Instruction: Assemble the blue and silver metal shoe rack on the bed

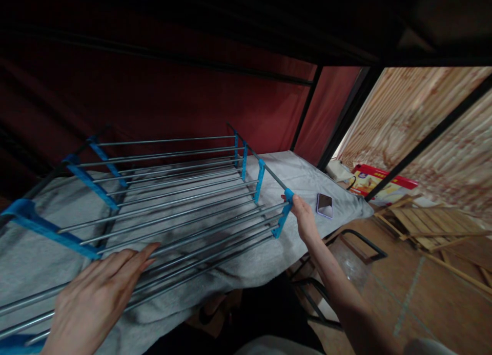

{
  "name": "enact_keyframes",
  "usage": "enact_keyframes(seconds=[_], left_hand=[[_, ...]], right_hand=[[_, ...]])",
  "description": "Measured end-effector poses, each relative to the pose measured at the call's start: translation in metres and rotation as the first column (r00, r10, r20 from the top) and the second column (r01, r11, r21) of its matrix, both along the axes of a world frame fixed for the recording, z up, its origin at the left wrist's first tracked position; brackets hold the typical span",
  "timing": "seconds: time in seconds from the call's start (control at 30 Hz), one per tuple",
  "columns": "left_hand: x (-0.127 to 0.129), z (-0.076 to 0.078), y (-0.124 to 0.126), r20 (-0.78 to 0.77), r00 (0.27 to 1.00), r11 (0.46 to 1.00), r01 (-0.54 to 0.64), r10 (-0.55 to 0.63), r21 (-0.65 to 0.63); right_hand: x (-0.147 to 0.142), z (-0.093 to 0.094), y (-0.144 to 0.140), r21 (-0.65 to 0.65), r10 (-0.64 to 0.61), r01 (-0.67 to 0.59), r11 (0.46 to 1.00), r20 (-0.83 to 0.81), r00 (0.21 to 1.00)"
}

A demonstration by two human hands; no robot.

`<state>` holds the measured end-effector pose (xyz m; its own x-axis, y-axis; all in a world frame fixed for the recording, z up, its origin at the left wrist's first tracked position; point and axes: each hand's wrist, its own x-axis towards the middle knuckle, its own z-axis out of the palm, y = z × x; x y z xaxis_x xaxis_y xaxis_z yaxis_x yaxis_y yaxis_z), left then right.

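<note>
Phone [325,205] lies on cloth [292,169] near right hand [302,211].

Dk red backdrop [184,99] at rear, cloth or panel unclear; blk metal frame [307,106] in front. Overhead v. dark. R side brighter: pleated cream curtain [434,119] w/ reddish pattern. Grey blanket [302,173] spread flat, edge draped. Floor [395,293] tan tile, pale joints. Slatted wood furniture [434,222] far R; blk tube frame [357,232] nr blanket edge.
</note>
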<state>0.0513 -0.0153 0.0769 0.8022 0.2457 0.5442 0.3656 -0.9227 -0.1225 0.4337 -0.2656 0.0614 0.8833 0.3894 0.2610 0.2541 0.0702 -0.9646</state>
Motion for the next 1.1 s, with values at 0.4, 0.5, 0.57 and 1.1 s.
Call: enact_keyframes(seconds=[0.4, 0.5, 0.57, 1.1], left_hand=[[-0.002, 0.001, 0.002, 0.007, 1.000, 1.000, -0.016, 0.016, 0.008], [-0.002, 0.001, 0.002, 0.011, 1.000, 1.000, 0.003, -0.003, -0.004], [-0.003, 0.001, 0.002, 0.020, 1.000, 1.000, 0.007, -0.007, -0.008], [-0.007, -0.006, 0.009, -0.035, 0.999, 0.994, -0.035, 0.032, -0.103]], right_hand=[[-0.001, 0.001, -0.002, -0.030, -0.005, 0.005, 1.000, -0.008, 1.000], [-0.002, 0.001, -0.001, -0.009, 0.007, -0.007, 1.000, -0.011, 1.000], [-0.003, 0.002, 0.000, 0.011, 0.015, -0.015, 1.000, -0.018, 1.000], [-0.005, 0.005, -0.001, -0.024, 0.034, -0.034, 0.999, -0.010, 0.999]])
